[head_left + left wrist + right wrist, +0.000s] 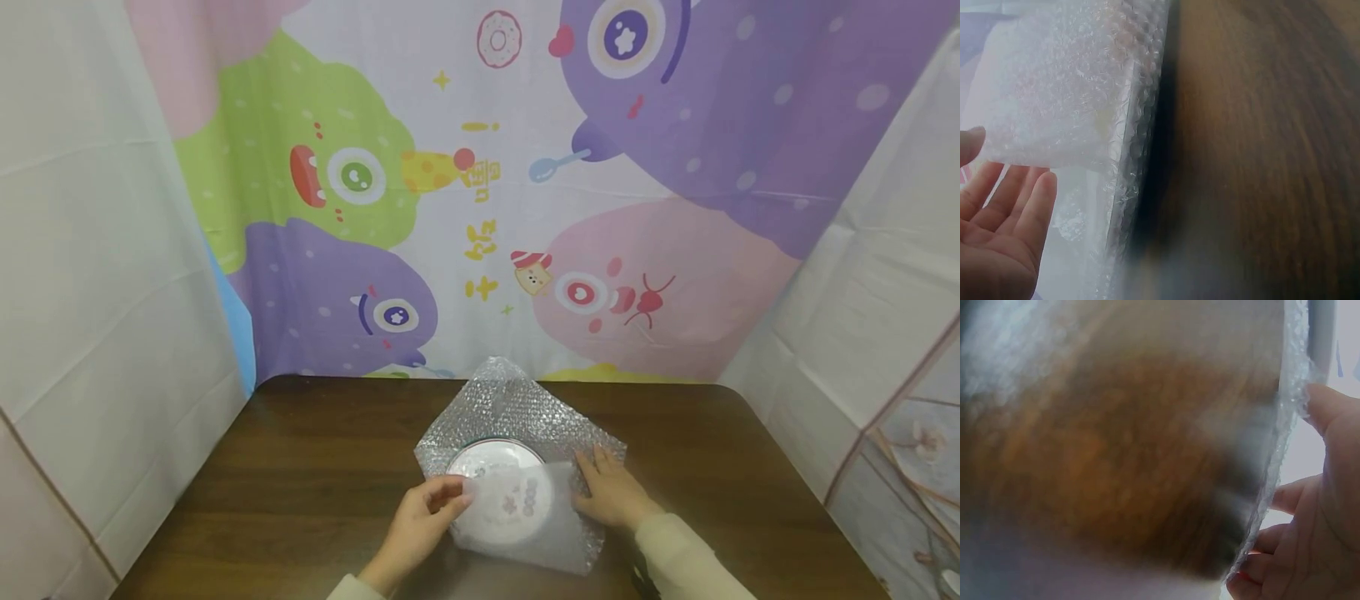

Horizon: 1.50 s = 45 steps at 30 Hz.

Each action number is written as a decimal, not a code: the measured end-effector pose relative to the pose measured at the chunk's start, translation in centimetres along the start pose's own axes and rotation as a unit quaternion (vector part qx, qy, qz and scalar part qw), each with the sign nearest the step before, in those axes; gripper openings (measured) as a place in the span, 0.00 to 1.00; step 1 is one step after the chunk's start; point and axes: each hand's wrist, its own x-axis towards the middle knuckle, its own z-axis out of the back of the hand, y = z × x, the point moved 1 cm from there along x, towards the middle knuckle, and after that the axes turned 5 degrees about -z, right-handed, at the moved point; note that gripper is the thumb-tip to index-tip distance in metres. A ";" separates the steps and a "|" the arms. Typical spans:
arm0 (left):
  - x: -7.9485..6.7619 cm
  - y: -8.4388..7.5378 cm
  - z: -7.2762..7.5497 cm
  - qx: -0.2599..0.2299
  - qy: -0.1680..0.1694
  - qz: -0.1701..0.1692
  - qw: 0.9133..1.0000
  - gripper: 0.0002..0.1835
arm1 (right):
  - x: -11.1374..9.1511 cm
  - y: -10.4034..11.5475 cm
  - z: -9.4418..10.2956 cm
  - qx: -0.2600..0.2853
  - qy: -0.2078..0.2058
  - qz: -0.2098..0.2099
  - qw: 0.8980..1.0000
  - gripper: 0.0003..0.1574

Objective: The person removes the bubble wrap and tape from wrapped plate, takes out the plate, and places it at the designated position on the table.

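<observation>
A round white plate (491, 454) with a dark rim and small printed motifs lies on a sheet of bubble wrap (502, 404), which is turned with one corner pointing away. The sheet's near part is folded up over the plate, whose print shows through it. My left hand (417, 523) pinches the left edge of this folded flap between thumb and fingers; the left wrist view shows the flap (1054, 94) at the fingertips. At the right side, my right hand (617, 492) rests on the wrap with its fingers extended, touching the sheet's edge (1272, 469).
A dark wood-grain table (315, 450) carries everything. Behind it hangs a curtain (480, 333) printed with cartoon monsters. Pale cloth panels (112, 292) stand at both sides. A small dark object, partly hidden, lies by the right forearm.
</observation>
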 end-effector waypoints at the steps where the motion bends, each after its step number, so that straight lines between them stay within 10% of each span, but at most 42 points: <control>1: -0.1 -0.1 0.0 -0.005 0.005 0.001 1.000 0.15 | 0.0 0.0 0.0 0.001 0.000 -0.001 1.000 0.49; 25: -2.5 0.4 0.6 -0.023 0.186 -0.069 0.980 0.19 | -0.2 0.2 0.1 0.015 0.006 -0.007 1.000 0.57; 45: -3.6 0.0 0.4 0.073 0.254 -0.069 0.962 0.25 | -0.3 0.2 0.1 0.020 0.005 -0.007 1.000 0.56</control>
